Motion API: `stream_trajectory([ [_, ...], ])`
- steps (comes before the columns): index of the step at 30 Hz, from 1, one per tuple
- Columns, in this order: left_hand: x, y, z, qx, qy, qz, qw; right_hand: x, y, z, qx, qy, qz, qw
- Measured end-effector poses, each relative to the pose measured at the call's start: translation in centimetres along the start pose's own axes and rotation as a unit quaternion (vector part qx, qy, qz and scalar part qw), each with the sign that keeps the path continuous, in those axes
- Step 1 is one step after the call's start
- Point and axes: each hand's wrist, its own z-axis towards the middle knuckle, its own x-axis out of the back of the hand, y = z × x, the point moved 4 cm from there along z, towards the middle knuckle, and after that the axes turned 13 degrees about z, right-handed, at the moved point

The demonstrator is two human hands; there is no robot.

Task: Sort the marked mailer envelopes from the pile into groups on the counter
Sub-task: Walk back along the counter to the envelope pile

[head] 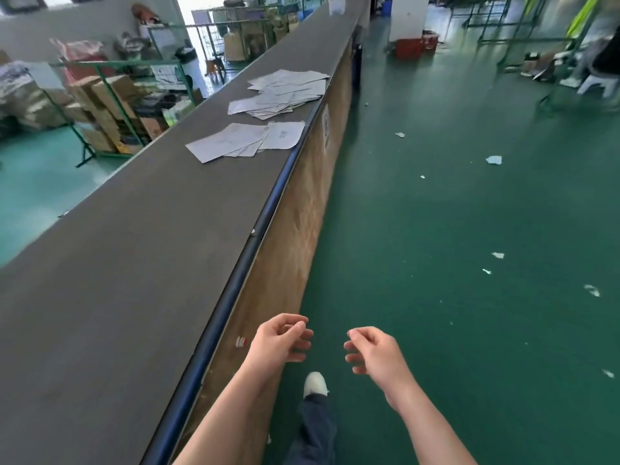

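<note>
A long dark grey counter [127,263] runs from lower left toward the back. A loose pile of white mailer envelopes [285,92] lies far along it. Closer, a small fanned group of envelopes [231,140] lies beside a single envelope [283,135] with dark marks near the counter's right edge. My left hand [280,340] and my right hand [374,350] hang in front of me over the floor, right of the counter. Both have loosely curled fingers and hold nothing. They are well short of the envelopes.
The counter has a blue rail [235,286] along its edge above a brown side panel [295,236]. Green floor [453,229] with scattered paper scraps spreads to the right. My leg and white shoe [315,384] step forward. Racks of cardboard boxes [107,109] stand behind the counter at left.
</note>
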Motion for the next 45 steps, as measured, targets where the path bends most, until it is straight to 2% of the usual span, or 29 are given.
stream_trajectory([
  [7, 1.7, 6.2, 18.2, 0.014, 0.021, -0.093, 0.995, -4.5, -10.9, 16.1, 0.002, -0.038, -0.062, 0.997],
  [12, 3.7, 14.6, 30.4, -0.005, 0.021, -0.12, 0.993, -6.0, -21.4, 27.0, -0.056, -0.05, 0.139, 0.987],
  [14, 3.9, 17.0, 33.4, -0.007, 0.022, -0.123, 0.992, -5.7, -24.1, 29.9, -0.057, -0.039, 0.176, 0.982],
  [19, 1.5, 22.6, 44.0, -0.002, -0.001, -0.114, 0.993, -3.4, -28.7, 40.2, -0.074, -0.024, 0.208, 0.975],
  [24, -4.0, 28.3, 55.6, 0.001, -0.031, -0.075, 0.997, 1.2, -33.7, 51.8, -0.062, -0.007, 0.216, 0.974],
  [28, -8.5, 36.1, 65.6, 0.003, -0.05, -0.044, 0.998, 6.2, -40.7, 62.3, -0.05, -0.011, 0.228, 0.972],
  [32, -8.5, 43.2, 73.1, -0.017, -0.042, -0.041, 0.998, 7.6, -48.8, 71.3, -0.025, -0.02, 0.231, 0.972],
  [38, -4.4, 46.6, 84.4, 0.004, 0.036, -0.076, 0.996, 3.1, -56.9, 84.2, -0.043, -0.089, 0.215, 0.972],
  [45, 0.6, 50.3, 101.4, 0.03, 0.086, -0.11, 0.99, -4.5, -63.5, 99.7, -0.062, -0.109, 0.111, 0.986],
])
